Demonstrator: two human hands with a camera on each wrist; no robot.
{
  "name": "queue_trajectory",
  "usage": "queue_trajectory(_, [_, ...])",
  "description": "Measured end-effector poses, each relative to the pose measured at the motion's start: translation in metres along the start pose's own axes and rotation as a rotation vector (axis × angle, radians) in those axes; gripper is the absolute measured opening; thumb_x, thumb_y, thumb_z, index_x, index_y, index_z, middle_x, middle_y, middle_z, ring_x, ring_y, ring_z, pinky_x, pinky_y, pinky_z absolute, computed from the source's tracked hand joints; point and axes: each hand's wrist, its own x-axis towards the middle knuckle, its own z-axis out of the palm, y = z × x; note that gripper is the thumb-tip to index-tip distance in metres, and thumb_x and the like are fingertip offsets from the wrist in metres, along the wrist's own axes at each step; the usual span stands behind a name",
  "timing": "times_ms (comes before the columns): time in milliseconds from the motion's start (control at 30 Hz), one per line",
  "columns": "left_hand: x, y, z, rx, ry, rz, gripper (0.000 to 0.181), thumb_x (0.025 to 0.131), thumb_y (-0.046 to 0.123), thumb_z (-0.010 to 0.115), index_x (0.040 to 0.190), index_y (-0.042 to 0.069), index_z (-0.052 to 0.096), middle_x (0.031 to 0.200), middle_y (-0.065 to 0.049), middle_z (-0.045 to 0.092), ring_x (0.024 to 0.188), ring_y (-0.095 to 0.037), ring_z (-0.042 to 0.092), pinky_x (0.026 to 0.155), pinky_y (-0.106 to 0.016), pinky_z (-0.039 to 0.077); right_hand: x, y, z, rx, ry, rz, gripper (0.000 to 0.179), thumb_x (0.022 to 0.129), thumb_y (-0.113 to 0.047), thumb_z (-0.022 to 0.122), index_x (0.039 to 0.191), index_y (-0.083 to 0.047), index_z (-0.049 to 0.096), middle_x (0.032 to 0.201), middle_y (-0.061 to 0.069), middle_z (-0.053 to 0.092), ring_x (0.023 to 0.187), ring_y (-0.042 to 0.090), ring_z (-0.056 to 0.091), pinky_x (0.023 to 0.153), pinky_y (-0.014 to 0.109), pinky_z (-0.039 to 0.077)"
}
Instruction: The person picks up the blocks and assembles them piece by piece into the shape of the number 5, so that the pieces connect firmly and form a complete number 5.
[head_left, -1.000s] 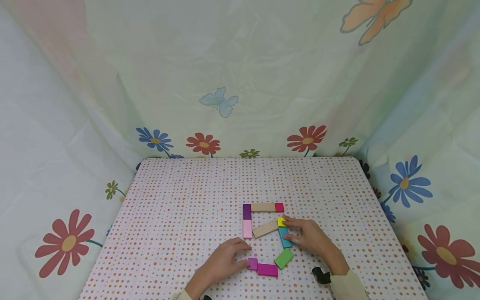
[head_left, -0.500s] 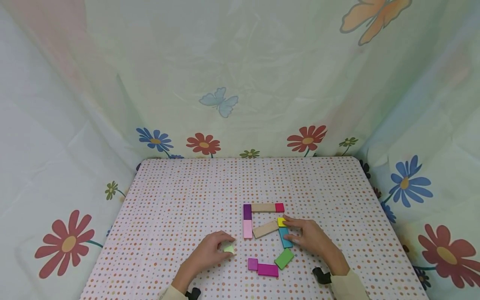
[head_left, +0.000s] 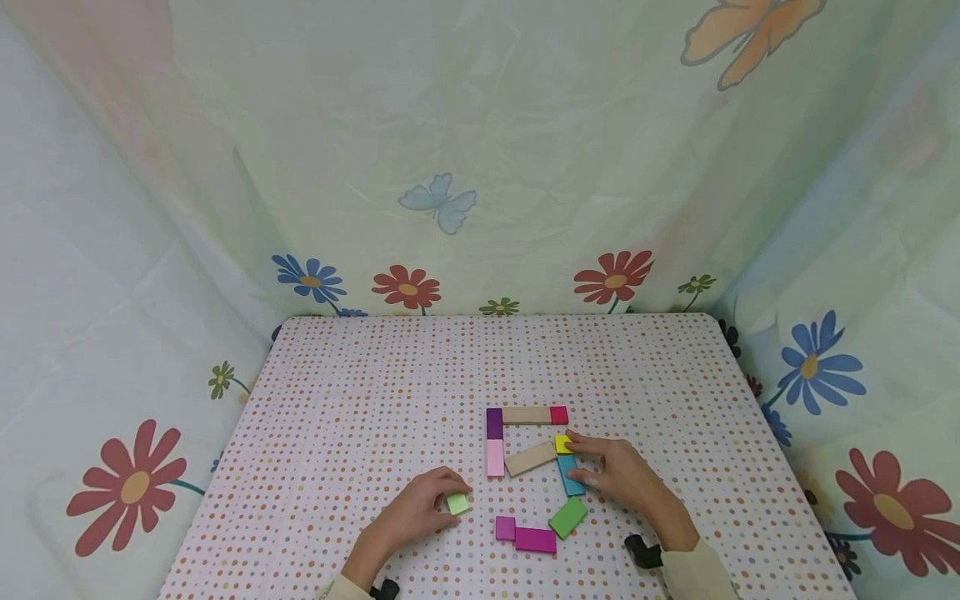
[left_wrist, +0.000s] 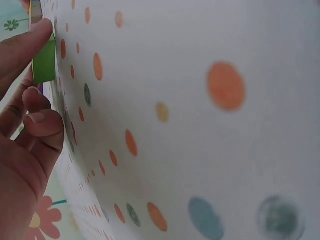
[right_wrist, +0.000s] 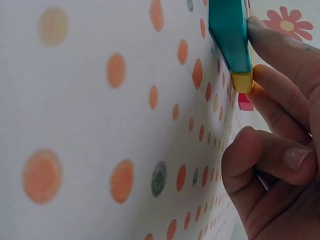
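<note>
My left hand (head_left: 416,510) is at a small light green block (head_left: 457,503) on the table, its thumb and forefinger on opposite sides of it. In the left wrist view the thumb (left_wrist: 42,32) lies against the green block (left_wrist: 45,62), while other fingers curl beside it. My right hand (head_left: 622,475) touches the yellow block (head_left: 562,444) with its fingertips and the blue block (head_left: 570,475) with its thumb. In the right wrist view the blue block (right_wrist: 232,37) and yellow block (right_wrist: 242,82) sit end to end, fingers along their outer side.
Wooden blocks (head_left: 527,416), a red block (head_left: 558,415), purple (head_left: 494,423) and pink blocks (head_left: 495,457), a green block (head_left: 568,517) and magenta blocks (head_left: 536,540) form an angular outline on the dotted tablecloth (head_left: 360,400). Patterned curtains (head_left: 480,125) surround the table.
My left hand has moved left and slightly back from beside the small magenta block. The light green block, earlier out of sight, shows between its fingers. My right hand stays in place.
</note>
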Motion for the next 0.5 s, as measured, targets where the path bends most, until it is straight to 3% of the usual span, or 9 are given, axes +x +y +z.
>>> queue_trajectory(133, [-0.0005,-0.0005,-0.0010,0.075,-0.017,0.024,0.043,0.091,0.014,0.083,0.133,0.018,0.074,0.130,0.008,0.067,0.120,-0.010,0.062,0.102,-0.030,0.055,0.0001,-0.0007,-0.0001,-0.009,0.003,-0.006,0.053,0.090,-0.035,0.084,0.137,-0.015,0.073,0.154,0.003,0.062,0.141,0.035,0.060,0.111,0.056,0.052])
queue_trajectory(333, [0.0010,-0.0009,-0.0003,0.118,-0.008,0.042,0.042,0.092,0.016,0.082,0.133,0.018,0.073,0.130,0.008,0.067,0.121,-0.012,0.062,0.104,-0.033,0.055,-0.0005,0.0000,0.0004,-0.003,0.005,-0.018,0.053,0.090,-0.035,0.084,0.137,-0.014,0.072,0.154,0.003,0.062,0.141,0.035,0.061,0.110,0.056,0.052])
queue_trajectory(500, [0.0072,0.0062,0.0007,0.165,0.019,0.070,0.043,0.091,0.018,0.083,0.132,0.017,0.073,0.132,0.006,0.068,0.124,-0.014,0.064,0.107,-0.035,0.055,-0.0019,-0.0009,0.0012,-0.020,0.009,-0.005,0.052,0.089,-0.034,0.084,0.137,-0.015,0.073,0.154,0.002,0.062,0.141,0.034,0.061,0.102,0.047,0.058])
